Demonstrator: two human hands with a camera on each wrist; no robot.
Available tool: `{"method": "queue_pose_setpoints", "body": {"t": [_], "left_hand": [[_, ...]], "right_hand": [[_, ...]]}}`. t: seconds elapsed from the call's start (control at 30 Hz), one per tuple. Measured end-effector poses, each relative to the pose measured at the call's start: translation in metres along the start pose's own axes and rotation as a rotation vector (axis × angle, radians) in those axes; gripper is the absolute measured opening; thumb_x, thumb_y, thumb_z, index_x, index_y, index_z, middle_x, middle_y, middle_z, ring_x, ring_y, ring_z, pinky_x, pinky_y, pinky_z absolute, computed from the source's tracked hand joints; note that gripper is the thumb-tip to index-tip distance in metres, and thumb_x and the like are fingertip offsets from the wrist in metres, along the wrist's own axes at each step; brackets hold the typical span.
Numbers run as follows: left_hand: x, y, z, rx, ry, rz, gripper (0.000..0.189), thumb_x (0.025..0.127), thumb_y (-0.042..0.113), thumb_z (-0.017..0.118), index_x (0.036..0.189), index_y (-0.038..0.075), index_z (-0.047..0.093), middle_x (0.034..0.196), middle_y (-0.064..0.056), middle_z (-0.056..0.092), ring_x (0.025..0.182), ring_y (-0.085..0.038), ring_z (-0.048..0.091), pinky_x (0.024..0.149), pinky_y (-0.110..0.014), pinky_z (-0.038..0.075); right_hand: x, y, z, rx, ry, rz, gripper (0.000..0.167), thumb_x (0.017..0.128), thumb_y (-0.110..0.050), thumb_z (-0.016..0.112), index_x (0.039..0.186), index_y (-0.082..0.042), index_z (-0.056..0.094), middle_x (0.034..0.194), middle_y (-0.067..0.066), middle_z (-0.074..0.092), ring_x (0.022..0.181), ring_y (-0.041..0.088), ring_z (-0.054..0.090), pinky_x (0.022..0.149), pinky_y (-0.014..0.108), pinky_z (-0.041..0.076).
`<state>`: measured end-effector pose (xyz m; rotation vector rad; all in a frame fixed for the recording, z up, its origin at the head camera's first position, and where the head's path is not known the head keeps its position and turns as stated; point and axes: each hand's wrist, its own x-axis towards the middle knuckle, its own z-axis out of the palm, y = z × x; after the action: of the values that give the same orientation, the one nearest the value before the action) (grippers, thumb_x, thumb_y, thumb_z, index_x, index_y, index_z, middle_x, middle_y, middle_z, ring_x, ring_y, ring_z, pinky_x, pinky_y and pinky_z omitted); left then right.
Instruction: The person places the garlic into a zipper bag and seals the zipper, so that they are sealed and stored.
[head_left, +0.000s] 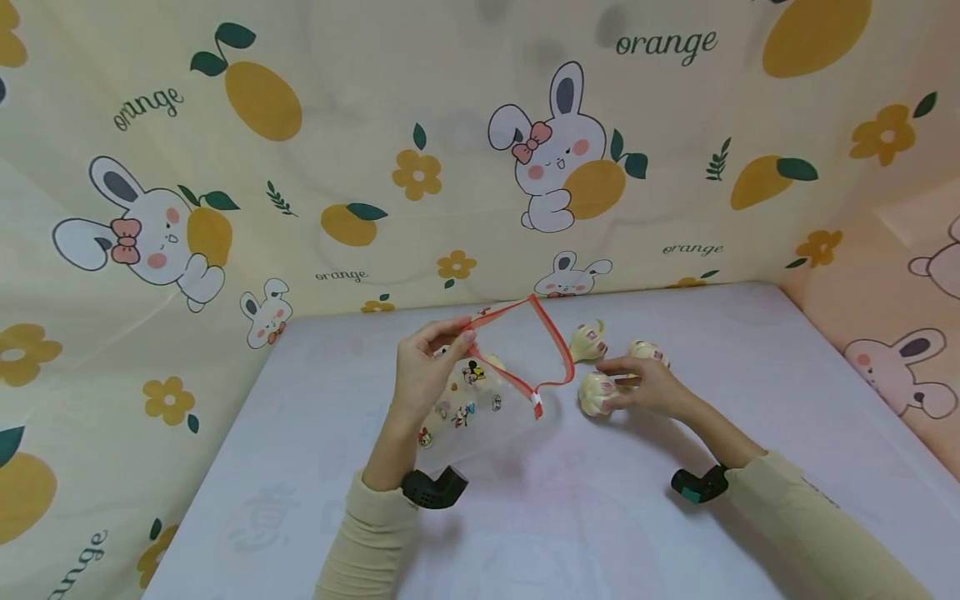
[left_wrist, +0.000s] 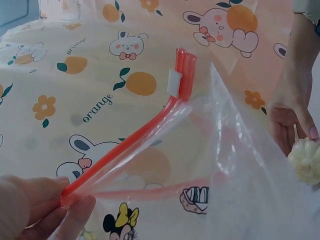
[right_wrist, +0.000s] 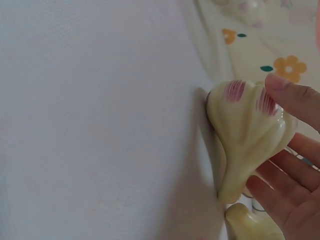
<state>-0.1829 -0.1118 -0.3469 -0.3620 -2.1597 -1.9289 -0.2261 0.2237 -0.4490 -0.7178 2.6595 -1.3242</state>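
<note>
Between thumb and fingers, my left hand [head_left: 427,371] pinches the red-edged rim of a clear zip bag [head_left: 517,421] printed with cartoon figures. Its mouth gapes toward the right, and a white slider [left_wrist: 174,83] sits at the far end of the red zip strip. Pale shapes show through the film, too unclear to name. On the right, my right hand [head_left: 652,385] grips a garlic bulb [head_left: 597,394], cream with purple streaks. The right wrist view has the thumb on this bulb [right_wrist: 250,115] and the fingers on its other side, the bulb close to the tabletop.
Two more garlic bulbs lie behind the right hand: one [head_left: 588,342] near the bag's mouth, another [head_left: 649,352] farther right. The white table [head_left: 300,517] meets a patterned cloth wall [head_left: 450,108] at the back and a pinkish one [head_left: 885,275] at the right.
</note>
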Motion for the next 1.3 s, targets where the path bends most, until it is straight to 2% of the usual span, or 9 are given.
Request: {"method": "queue_pose_setpoints", "body": {"t": [0.7,1.03,1.3], "left_hand": [[-0.0009,-0.0010,-0.0006,-0.002,-0.006,-0.009,0.026,0.090,0.004,0.065,0.114,-0.004,0.066,0.106,-0.028,0.066,0.079,0.004,0.065,0.077,-0.015,0.058],[-0.0008,-0.0016,-0.0012,-0.013,-0.002,0.008,0.026,0.090,0.003,0.065,0.114,-0.005,0.066,0.105,-0.029,0.065,0.078,0.003,0.065,0.076,-0.015,0.058],[-0.0021,-0.0005,-0.0011,-0.004,0.004,0.005,0.025,0.090,0.004,0.065,0.114,-0.005,0.066,0.103,-0.030,0.066,0.077,0.004,0.065,0.075,-0.015,0.058]], "right_hand": [[0.0009,0.0013,0.0025,-0.018,-0.027,0.014,0.065,0.069,-0.011,0.086,0.124,0.011,0.058,0.120,0.030,0.063,0.112,0.046,0.060,0.091,0.047,0.056],[0.0023,0.0025,0.0030,-0.015,-0.025,0.028,0.066,0.069,-0.013,0.086,0.124,0.010,0.058,0.120,0.030,0.063,0.112,0.046,0.060,0.091,0.047,0.056],[0.0022,-0.0038,-0.0001,-0.029,-0.005,0.042,0.066,0.070,-0.014,0.086,0.125,0.009,0.058,0.122,0.029,0.063,0.112,0.040,0.061,0.089,0.040,0.058]]}}
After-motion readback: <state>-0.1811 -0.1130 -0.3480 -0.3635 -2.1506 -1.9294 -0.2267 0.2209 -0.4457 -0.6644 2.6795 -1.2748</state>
